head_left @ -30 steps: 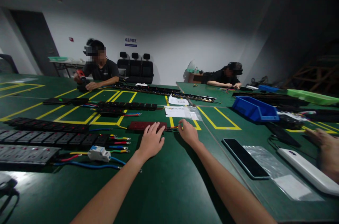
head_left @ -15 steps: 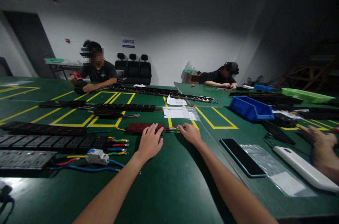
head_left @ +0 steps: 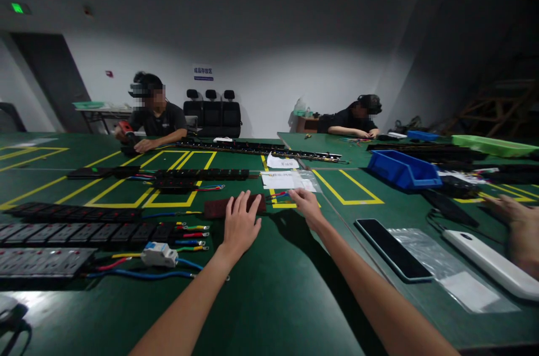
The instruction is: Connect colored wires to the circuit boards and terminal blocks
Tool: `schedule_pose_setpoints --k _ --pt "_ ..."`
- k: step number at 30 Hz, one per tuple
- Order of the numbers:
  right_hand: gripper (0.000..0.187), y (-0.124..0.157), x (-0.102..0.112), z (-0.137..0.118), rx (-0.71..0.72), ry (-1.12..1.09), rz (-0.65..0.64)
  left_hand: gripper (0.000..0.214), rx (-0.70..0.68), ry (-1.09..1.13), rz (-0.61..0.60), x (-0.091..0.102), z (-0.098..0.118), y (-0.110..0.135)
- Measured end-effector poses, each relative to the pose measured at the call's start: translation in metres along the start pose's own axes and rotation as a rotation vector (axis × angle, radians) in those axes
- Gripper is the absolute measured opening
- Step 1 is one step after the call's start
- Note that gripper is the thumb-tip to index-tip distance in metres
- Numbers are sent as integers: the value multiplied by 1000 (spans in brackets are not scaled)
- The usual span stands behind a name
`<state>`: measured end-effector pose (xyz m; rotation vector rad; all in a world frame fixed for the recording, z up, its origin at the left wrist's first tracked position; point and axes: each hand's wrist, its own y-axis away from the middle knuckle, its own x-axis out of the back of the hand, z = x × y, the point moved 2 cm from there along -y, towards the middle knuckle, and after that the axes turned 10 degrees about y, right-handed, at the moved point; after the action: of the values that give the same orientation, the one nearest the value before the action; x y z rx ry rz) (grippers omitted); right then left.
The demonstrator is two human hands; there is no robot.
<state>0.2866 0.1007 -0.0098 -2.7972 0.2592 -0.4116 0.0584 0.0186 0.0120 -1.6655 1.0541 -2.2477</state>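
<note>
A dark red power strip (head_left: 219, 208) lies across the green table (head_left: 273, 288) in front of me. My left hand (head_left: 240, 226) rests on its near edge with the fingers stretched and spread, holding nothing. Short coloured wires (head_left: 275, 196) stick out of the strip's right end. My right hand (head_left: 306, 205) is at those wires with the fingers curled, pinching their ends.
Black power strips (head_left: 84, 229) and a white circuit breaker (head_left: 159, 255) with wires lie at left. A black phone (head_left: 391, 255), plastic bag (head_left: 457, 280), white device (head_left: 488, 263) and another person's hand (head_left: 520, 229) are right. Papers (head_left: 282, 179), a blue bin (head_left: 402, 169) and two seated co-workers lie beyond.
My right hand has drawn the wire ends slightly up and away. The red strip's right end looks a little raised. My left hand stays spread on the strip.
</note>
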Motion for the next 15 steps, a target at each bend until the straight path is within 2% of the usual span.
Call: schedule_pose_setpoints --k 3,7,15 --pt "55 2 0 -7 -120 -203 -64 61 9 -6 43 2 -3 -3" --pt "52 4 2 -10 -177 -352 -109 59 12 15 78 2 -6 -3" --pt "42 4 6 -5 -307 -406 -222 56 -13 51 118 5 -5 -2"
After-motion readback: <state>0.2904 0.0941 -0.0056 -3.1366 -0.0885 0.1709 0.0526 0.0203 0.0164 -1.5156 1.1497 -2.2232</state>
